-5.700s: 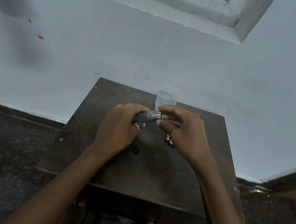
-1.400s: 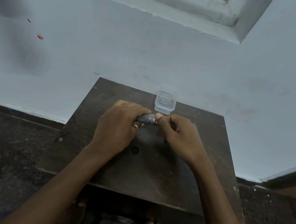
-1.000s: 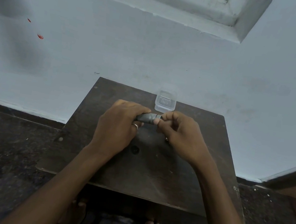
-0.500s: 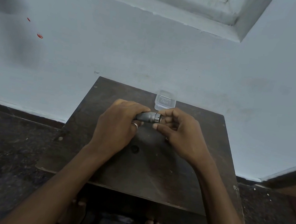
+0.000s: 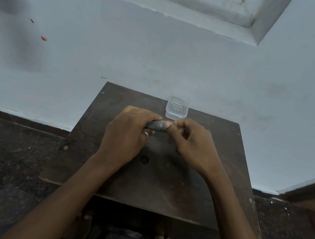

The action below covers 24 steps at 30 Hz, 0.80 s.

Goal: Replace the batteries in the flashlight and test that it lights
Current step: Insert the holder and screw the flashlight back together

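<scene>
Clear tub (image 5: pixel 176 110) at table's (image 5: pixel 193 187) far edge, contents unclear. Left hand (image 5: pixel 127 133) wraps flashlight (image 5: pixel 156 125) above the table; right hand (image 5: pixel 192 143) fingertips pinch its end.

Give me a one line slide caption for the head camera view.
Left hand grips a dark flashlight while right hand works its end, above a dark wooden table with a clear plastic container.
</scene>
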Each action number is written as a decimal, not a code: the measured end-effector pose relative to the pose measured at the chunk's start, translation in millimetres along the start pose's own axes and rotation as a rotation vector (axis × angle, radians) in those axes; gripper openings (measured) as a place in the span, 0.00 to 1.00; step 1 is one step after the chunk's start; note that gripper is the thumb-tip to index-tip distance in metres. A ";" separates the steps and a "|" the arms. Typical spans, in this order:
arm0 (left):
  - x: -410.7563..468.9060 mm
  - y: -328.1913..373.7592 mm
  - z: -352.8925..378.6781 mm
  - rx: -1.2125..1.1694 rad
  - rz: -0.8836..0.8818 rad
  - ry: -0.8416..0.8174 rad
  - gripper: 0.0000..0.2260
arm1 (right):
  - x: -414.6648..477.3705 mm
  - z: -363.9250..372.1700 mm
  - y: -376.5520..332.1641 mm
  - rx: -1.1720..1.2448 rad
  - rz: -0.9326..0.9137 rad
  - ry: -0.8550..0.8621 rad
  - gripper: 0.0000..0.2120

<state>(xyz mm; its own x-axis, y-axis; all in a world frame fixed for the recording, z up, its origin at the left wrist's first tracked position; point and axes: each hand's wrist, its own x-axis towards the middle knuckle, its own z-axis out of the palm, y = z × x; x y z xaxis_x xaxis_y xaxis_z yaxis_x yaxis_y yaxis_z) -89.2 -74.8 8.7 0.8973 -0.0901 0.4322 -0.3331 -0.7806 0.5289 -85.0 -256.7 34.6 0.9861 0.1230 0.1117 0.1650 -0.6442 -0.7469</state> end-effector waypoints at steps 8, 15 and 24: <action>1.1 0.6 -0.7 -0.004 -0.017 0.003 0.17 | 2.3 -2.6 3.9 0.105 -0.041 -0.040 0.08; -0.6 3.9 -1.2 -0.024 0.005 -0.005 0.15 | 1.2 -0.9 1.1 -0.088 -0.070 0.015 0.20; -0.8 2.9 -0.1 -0.011 0.042 -0.007 0.13 | -1.3 4.7 -8.6 0.058 0.078 -0.026 0.32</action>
<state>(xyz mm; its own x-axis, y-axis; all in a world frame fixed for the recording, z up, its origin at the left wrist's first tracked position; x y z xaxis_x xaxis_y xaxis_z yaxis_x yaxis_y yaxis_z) -90.9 -76.9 10.0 0.8843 -0.1269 0.4494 -0.3737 -0.7695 0.5180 -87.8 -247.7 37.8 0.9950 0.0937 0.0351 0.0850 -0.6075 -0.7897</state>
